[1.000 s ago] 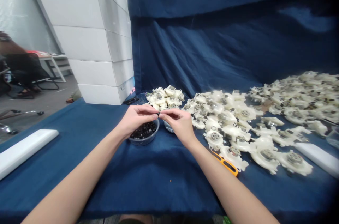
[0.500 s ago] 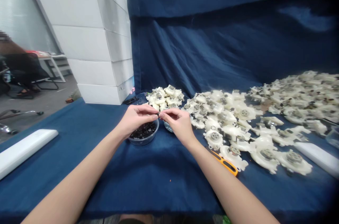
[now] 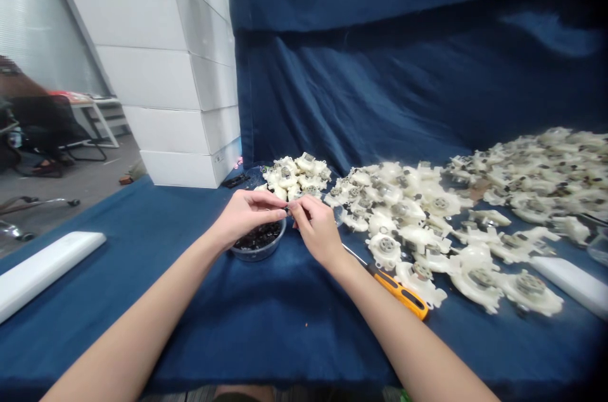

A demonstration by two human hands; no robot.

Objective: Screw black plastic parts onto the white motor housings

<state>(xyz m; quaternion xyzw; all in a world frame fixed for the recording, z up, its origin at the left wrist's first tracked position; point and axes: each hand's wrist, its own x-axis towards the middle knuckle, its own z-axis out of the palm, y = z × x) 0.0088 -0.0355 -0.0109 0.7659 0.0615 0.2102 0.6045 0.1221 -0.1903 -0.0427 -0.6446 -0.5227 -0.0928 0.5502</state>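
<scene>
Above a round clear bowl (image 3: 257,255) of small black parts (image 3: 259,236), my left hand (image 3: 247,215) is closed in a pinch. My right hand (image 3: 317,225) meets it fingertip to fingertip, also pinching. Between them is something small and dark that I cannot make out. A second clear container (image 3: 338,215) is mostly hidden behind my right hand. Beside my right forearm lies a screwdriver (image 3: 399,293) with an orange and black handle. Cream plastic housings (image 3: 384,251) with grey gear-like centres spread to the right.
A small heap of cream parts (image 3: 297,174) lies behind my hands, and a larger pile (image 3: 536,168) at far right. White boxes (image 3: 171,130) are stacked at back left. White bars (image 3: 52,269) lie on both sides of the blue cloth (image 3: 266,326). A person (image 3: 33,111) sits at far left.
My right hand has turned and its fingers have curled more around the fingertips of my left. The right forearm has shifted, so the screwdriver's shaft now shows.
</scene>
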